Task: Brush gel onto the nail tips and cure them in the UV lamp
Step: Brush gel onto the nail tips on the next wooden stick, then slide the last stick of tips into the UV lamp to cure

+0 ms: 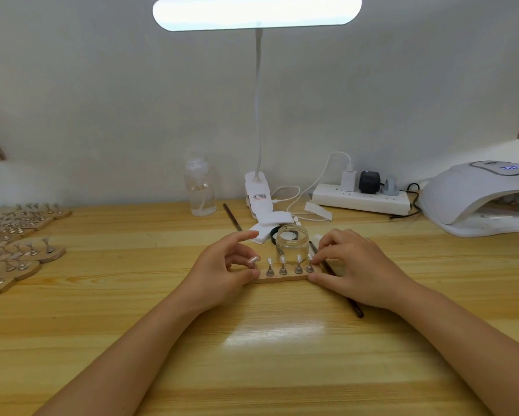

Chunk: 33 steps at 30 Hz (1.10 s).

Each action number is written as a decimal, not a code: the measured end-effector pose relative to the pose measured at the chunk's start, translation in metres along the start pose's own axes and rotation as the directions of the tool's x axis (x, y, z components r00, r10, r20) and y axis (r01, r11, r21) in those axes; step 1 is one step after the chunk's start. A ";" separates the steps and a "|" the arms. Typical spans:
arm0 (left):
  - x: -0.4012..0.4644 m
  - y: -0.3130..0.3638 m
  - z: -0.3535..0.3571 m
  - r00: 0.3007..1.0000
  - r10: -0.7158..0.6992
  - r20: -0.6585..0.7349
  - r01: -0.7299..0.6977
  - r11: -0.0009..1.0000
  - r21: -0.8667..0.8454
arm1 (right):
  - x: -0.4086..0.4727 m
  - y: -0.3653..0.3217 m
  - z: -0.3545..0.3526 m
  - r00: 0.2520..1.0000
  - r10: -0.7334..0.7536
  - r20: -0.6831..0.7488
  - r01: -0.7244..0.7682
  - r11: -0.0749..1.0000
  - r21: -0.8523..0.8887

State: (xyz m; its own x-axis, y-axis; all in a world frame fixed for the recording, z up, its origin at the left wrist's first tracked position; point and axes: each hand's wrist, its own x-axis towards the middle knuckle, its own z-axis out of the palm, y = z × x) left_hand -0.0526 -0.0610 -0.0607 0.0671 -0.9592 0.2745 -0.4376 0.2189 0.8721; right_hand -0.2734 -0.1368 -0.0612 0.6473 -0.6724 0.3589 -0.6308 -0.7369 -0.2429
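Wooden strip (277,277) lying left-right, nail tips (282,259) upright — left hand (222,270) and right hand (352,265) pinching its ends.

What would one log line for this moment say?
left hand: pinches end nail tip | right hand: grips wooden strip at other end | brush: on table | UV lamp: far right

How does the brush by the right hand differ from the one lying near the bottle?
The near brush lies partly under the right hand, beside the nail-tip board; the far brush lies untouched between the bottle and the lamp clip. The near one runs toward the right front; the far one lies further back. Both are thin, dark and flat on the table.
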 end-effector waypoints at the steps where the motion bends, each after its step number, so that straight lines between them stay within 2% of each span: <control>1: 0.000 0.000 0.000 1.000 0.008 -0.007 -0.008 1.000 0.011 | 0.000 0.000 0.000 1.000 -0.007 0.002 0.007 1.000 0.003; 4: 0.000 -0.001 0.000 0.999 0.023 -0.026 -0.023 0.999 0.032 | 0.000 -0.002 -0.002 0.999 -0.036 -0.001 0.036 0.999 0.029; 12: -0.004 0.010 -0.002 0.997 -0.018 -0.077 0.018 1.000 -0.004 | 0.002 -0.001 -0.023 0.998 -0.031 -0.050 0.046 0.939 0.340; 18: -0.009 0.034 0.007 0.999 -0.030 -0.024 0.027 0.995 -0.097 | -0.007 0.007 -0.051 1.000 -0.018 -0.021 0.025 0.907 0.421; 24: 0.001 0.063 0.048 0.999 0.047 0.006 -0.047 0.998 -0.051 | -0.026 0.044 -0.087 0.994 0.091 0.059 -0.107 0.906 0.409; 28: 0.027 0.081 0.089 0.998 0.060 0.028 -0.060 0.998 0.014 | -0.039 0.078 -0.110 0.973 0.219 0.069 -0.228 0.887 0.402; 33: 0.058 0.100 0.159 0.996 0.074 0.039 -0.071 0.995 -0.072 | -0.067 0.129 -0.136 0.928 0.366 0.070 -0.365 0.853 0.372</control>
State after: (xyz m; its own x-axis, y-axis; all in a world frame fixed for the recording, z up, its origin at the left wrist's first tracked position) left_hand -0.2352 -0.1232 -0.0217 -0.0004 -0.9466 0.3224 -0.3751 0.2990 0.8774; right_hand -0.4561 -0.1776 0.0063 0.3997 -0.8987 0.1808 -0.6155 -0.4093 -0.6736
